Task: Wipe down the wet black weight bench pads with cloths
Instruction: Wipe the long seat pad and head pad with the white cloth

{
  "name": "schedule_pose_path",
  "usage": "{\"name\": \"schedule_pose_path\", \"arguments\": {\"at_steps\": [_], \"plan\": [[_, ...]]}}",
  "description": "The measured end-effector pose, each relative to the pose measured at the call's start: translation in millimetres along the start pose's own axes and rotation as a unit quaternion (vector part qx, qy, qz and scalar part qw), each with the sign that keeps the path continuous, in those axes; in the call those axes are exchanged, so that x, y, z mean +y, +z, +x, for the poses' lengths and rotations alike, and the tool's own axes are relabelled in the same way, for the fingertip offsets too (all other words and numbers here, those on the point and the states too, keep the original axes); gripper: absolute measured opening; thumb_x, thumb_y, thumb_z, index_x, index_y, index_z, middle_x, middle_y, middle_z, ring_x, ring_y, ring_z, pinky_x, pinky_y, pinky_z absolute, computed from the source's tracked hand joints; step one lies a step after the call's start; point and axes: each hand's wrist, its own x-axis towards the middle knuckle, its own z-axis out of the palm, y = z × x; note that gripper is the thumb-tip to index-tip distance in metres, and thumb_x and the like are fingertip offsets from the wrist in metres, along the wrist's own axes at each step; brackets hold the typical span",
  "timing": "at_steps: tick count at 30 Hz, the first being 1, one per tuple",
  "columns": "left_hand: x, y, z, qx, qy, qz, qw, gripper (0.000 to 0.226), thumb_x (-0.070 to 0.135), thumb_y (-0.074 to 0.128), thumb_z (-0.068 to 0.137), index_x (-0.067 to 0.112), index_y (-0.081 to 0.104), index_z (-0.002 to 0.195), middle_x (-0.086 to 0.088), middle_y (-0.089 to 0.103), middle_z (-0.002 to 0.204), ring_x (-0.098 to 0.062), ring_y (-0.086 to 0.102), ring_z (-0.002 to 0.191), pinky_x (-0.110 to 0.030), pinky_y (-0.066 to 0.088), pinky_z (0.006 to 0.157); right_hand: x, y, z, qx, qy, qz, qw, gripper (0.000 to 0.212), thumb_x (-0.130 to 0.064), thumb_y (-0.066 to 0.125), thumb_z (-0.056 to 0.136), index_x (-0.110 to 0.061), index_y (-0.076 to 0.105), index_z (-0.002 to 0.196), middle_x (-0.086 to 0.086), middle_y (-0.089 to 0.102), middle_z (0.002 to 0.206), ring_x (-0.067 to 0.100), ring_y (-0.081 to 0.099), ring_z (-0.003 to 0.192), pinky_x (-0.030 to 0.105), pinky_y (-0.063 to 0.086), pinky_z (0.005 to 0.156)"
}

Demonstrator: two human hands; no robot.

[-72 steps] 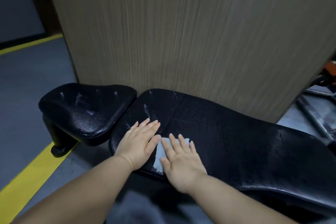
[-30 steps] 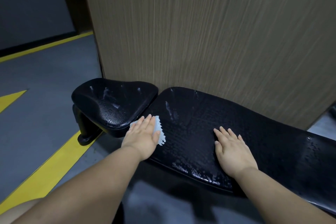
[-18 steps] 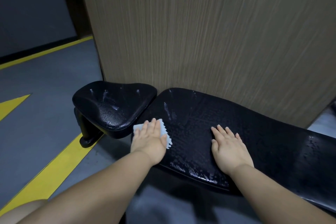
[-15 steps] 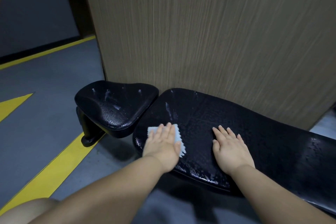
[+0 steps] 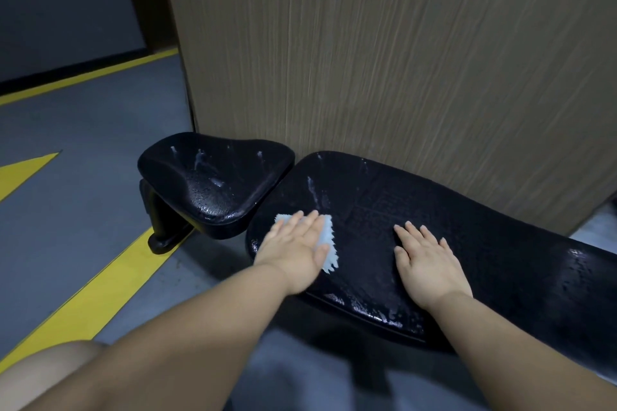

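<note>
A long black bench pad runs from the centre to the right, wet with droplets. A smaller black seat pad sits just left of it, also beaded with water. My left hand lies flat with straight fingers on a pale blue cloth, pressing it onto the long pad's left end. The cloth shows only at the fingertips and along the hand's right side. My right hand rests flat with spread fingers on the middle of the long pad, holding nothing.
A tall wood-grain panel stands directly behind both pads. Grey floor with yellow stripes spreads to the left. The seat pad's black support post meets the floor by a stripe.
My left hand has slid the cloth rightward from the long pad's left edge onto its surface. My right hand has stayed flat in the same place on the pad.
</note>
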Motion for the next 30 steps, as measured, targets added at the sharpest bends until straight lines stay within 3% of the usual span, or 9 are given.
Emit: {"name": "schedule_pose_path", "arguments": {"at_steps": [6,10,24,30], "plan": [[-55.7,-8.6,9.5,0.003,-0.133,-0.063,0.989,0.060,0.046,0.016,0.103,0.025,-0.004,0.156,0.009,-0.008,0.163,-0.013,-0.009,0.150,-0.034,-0.002,0.121,-1.3,-0.3,2.2,0.001,0.002,-0.008,1.000,0.051,-0.039,0.017,0.102,-0.032,0.014,0.153,-0.011,0.007,0.160,0.011,0.000,0.148,0.036,0.001,0.121],[-50.6,-10.4,7.2,0.004,-0.144,-0.050,0.988,0.059,0.042,0.014,0.104,0.020,-0.006,0.155,0.005,-0.009,0.163,-0.017,-0.011,0.150,-0.038,-0.004,0.121,-2.1,-0.9,3.8,-0.004,0.005,-0.015,1.000,0.052,-0.039,0.016,0.102,-0.031,0.012,0.153,-0.010,0.005,0.161,0.012,-0.001,0.148,0.037,0.000,0.121],[54.3,7.5,10.8,-0.024,0.093,0.051,0.994,0.059,0.042,0.011,0.104,0.020,-0.010,0.155,0.006,-0.014,0.163,-0.015,-0.017,0.148,-0.039,-0.011,0.120,-6.0,-1.2,12.1,-0.012,0.019,-0.023,0.999,0.052,-0.041,0.014,0.102,-0.033,0.008,0.153,-0.010,0.001,0.161,0.012,-0.004,0.148,0.038,-0.001,0.120],[49.4,1.7,25.6,-0.038,0.120,0.039,0.991,0.058,0.042,0.011,0.105,0.022,-0.007,0.156,0.010,-0.013,0.162,-0.010,-0.017,0.148,-0.035,-0.012,0.120,-5.1,-1.3,13.3,-0.012,0.016,-0.023,1.000,0.052,-0.042,0.014,0.102,-0.034,0.009,0.153,-0.011,0.002,0.160,0.011,-0.004,0.148,0.037,-0.001,0.121]]}}
